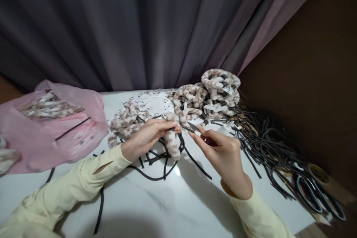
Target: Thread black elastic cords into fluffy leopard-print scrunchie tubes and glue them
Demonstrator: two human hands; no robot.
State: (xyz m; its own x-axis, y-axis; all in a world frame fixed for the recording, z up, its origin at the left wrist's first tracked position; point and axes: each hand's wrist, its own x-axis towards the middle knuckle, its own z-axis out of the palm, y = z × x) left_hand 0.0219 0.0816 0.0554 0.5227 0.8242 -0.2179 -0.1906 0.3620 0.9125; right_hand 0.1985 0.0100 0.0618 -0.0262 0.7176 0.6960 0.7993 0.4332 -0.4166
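Note:
My left hand (154,132) pinches the end of a fluffy brown-and-white plush strip (173,147), which hangs below the fingertips over the table. My right hand (223,148) is closed on a small dark pointed tool (193,126), perhaps tweezers or thread snips; its exact kind is too small to tell. The tool's tip points left, toward my left fingertips, where the two hands almost meet. What lies between those fingertips is partly hidden. Several black cords (164,173) lie loose on the table beneath the hands.
A pink plastic bag (92,134) with plush pieces lies left. Plush bundles (128,119) and a taller plush stack (220,85) sit behind the hands, near scattered small metal rings (156,98). Tangled black cords (264,141), large scissors (308,193) and a tape roll (319,173) lie right.

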